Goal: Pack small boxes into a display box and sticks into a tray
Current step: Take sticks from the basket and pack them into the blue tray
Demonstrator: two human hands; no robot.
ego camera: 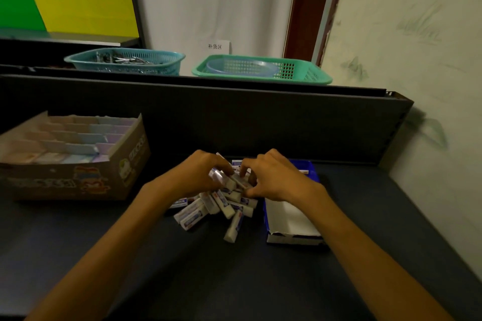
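Observation:
A heap of several small white and blue boxes (221,210) lies on the dark table in front of me. My left hand (194,173) and my right hand (273,177) are both over the far side of the heap, fingers curled round a few of the small boxes (236,181) between them. Just right of the heap stands the blue display box (292,219), its white inside showing and mostly bare. A cardboard tray (78,156) with rows of pastel packs sits at the left.
Behind a dark partition (234,117), a teal basket (125,60) with metal items and a green basket (263,69) with a clear bowl stand on a higher shelf. A pale wall closes the right side.

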